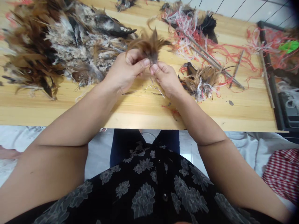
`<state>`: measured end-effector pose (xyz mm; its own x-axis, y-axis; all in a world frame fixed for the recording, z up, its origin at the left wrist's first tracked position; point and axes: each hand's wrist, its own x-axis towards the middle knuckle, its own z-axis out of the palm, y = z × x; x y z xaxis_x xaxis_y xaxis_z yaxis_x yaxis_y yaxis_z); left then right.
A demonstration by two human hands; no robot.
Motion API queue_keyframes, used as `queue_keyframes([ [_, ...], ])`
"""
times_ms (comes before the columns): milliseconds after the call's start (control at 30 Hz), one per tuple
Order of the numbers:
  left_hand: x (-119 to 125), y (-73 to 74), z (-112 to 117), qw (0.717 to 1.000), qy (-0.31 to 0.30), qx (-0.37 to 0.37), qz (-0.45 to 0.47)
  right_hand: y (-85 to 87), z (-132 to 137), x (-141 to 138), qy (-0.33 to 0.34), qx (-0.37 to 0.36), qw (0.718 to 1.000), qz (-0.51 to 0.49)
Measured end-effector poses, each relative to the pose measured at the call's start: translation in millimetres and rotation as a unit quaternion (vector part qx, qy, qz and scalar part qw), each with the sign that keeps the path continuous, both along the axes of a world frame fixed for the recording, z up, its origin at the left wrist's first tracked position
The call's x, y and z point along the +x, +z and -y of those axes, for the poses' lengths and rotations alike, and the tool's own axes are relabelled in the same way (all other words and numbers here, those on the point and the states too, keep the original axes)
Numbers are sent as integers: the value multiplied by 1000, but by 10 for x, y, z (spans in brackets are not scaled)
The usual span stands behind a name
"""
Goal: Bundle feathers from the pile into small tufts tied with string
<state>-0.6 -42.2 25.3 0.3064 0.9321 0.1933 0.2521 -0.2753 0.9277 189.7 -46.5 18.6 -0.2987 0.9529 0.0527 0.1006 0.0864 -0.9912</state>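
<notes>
Between my two hands, above the wooden table, is a small bunch of brown feathers [149,43] with its tips pointing away from me. My left hand [129,68] pinches the bunch from the left, thumb against fingers. From the right, the thumb and fingers of my right hand [165,76] close on its grey, downy base. A large pile of loose brown and grey feathers [81,46] spreads to the left of my left hand. Just right of my right hand lies a brown feather bundle [202,82] with white and red strands around it.
Red and white strings [184,28] lie tangled with dark feathers at the back right. Thin sticks [213,60] rest across the strings. A dark-framed tray [268,62] holding strings and a green item stands at the right end of the wooden table [140,116].
</notes>
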Motion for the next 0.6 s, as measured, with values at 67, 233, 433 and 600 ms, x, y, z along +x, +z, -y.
queue_keyframes([
  [67,-51,57,23,998,2,29,-56,30,-57,64,-32,6,999,-3],
  [233,-81,100,81,971,-72,121,-192,174,-99,171,-97,-33,994,-23],
  [433,52,-113,84,933,-117,195,-277,156,-92,142,-107,-46,993,-24],
  [600,34,-102,67,941,-91,188,-267,173,-101,141,-103,-38,994,-17],
])
